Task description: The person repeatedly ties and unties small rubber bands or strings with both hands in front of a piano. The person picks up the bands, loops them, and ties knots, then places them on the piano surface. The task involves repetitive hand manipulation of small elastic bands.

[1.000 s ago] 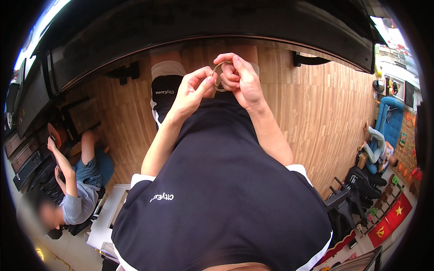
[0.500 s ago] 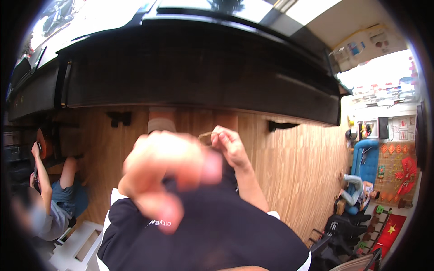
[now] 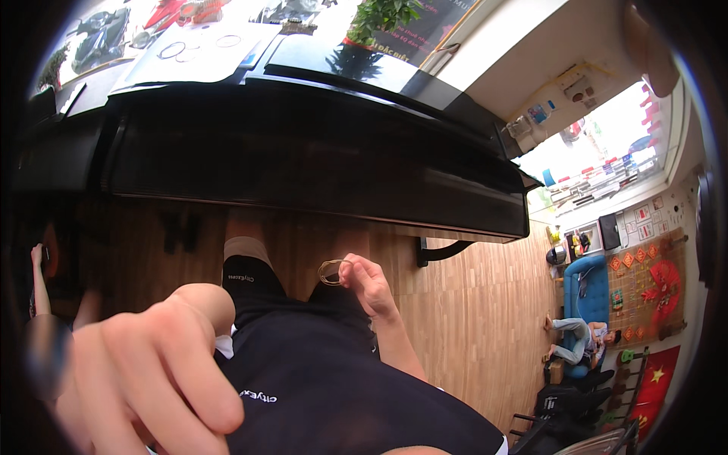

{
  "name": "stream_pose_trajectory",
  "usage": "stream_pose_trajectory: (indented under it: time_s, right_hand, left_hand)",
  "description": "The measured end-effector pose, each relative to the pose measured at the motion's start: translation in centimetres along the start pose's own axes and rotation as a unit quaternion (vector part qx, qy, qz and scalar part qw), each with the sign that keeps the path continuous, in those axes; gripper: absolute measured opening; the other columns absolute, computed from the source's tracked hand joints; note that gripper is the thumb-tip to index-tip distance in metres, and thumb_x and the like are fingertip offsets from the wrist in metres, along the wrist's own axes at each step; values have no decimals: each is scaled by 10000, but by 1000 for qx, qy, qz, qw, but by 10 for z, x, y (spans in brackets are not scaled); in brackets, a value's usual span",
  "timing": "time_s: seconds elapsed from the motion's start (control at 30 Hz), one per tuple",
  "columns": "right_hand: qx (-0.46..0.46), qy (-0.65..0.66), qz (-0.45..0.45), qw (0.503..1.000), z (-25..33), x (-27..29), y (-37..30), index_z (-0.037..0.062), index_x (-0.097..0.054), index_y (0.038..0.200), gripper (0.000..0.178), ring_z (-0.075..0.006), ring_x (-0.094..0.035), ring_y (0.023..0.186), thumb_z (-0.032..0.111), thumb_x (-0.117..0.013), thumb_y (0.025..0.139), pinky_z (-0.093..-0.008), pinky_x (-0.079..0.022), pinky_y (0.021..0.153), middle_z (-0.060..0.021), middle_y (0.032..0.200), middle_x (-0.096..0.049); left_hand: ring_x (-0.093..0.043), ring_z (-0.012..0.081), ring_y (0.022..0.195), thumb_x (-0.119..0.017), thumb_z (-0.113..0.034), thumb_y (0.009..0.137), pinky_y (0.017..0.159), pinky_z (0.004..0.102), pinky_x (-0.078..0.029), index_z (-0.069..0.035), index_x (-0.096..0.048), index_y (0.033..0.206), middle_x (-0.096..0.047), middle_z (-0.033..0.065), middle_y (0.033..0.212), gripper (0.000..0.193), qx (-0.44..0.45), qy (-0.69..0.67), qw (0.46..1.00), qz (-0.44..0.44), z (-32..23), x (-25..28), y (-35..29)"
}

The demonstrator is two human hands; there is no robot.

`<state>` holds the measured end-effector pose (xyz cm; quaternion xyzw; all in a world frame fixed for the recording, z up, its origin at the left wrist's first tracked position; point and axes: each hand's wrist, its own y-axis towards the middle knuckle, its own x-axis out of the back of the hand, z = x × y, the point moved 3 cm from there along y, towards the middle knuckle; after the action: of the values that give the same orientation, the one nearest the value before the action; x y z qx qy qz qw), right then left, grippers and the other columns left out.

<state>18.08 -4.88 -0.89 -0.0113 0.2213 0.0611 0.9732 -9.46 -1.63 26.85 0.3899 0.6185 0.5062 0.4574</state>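
Close to the camera at lower left, my left hand [image 3: 155, 364] is raised with its fingers curled in. Whatever those fingers may hold is hidden. Lower and farther off, my right hand [image 3: 369, 288] pinches a small coil of thin gold wire [image 3: 321, 273] between thumb and fingertips. The loop sticks out to the left of the fingers, above my lap, and the two hands are apart. My dark shorts [image 3: 254, 282] and dark shirt [image 3: 326, 379] lie beneath.
A long black piano [image 3: 303, 159] spans the far side; a white sheet [image 3: 220, 68] with dark rings lies on it, beside a plant [image 3: 379, 21]. Someone sits on a blue sofa [image 3: 585, 292] at right. A partly hidden person is at left. Wooden floor [image 3: 470, 303] extends right.
My left hand has moved left and down from in front of my chest, uncovering my lap. My right hand still pinches the wire coil, whose loop now shows clearly. The whole view has shifted.
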Motion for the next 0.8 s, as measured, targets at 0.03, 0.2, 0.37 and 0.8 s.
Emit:
stream_pose_trajectory:
  time_s: [0.03, 0.2, 0.37, 0.8]
  right_hand:
    - [1, 6, -6, 1000, -1, -1, -3, 31, -603, 964, 234, -98, -505, 813, 200, -468, 1053, -251, -420, 728, -13, 912, -549]
    - [-16, 61, -64, 996, 0, -12, -7, 26, -581, 1064, 188, -105, -533, 837, 141, -433, 1047, -262, -436, 743, -25, 954, -560]
    - [12, 42, -97, 994, 8, -3, 12, 34, -575, 1139, 186, -111, -540, 825, 128, -447, 1042, -271, -450, 724, -18, 883, -543]
    - [76, -230, -282, 928, 69, 103, 142, -79, -604, 927, 91, -172, -654, 658, -46, -521, 944, -272, -547, 551, -135, 923, -591]
  left_hand:
    - [-382, 106, 364, -599, -134, 968, 353, 226, -223, -85, -606, 938, -534, 19, 531, 58, -10, -51, 999, -10, 5, -1, 1]
    - [-378, 100, 346, -624, -326, 975, 358, 234, -244, -69, -638, 1097, -540, 27, 541, 286, 75, -16, 997, 32, 38, 10, -8]
    - [-470, 113, 476, -681, -260, 811, 463, 271, -343, 1, -737, 959, -520, 46, 575, 304, 267, 355, 896, 28, 90, 79, -45]
    - [-562, 345, 1131, -714, -95, 766, 954, 442, -414, -71, -691, 1018, -620, 123, 1114, 255, 457, 731, 503, -62, 201, 221, -193]
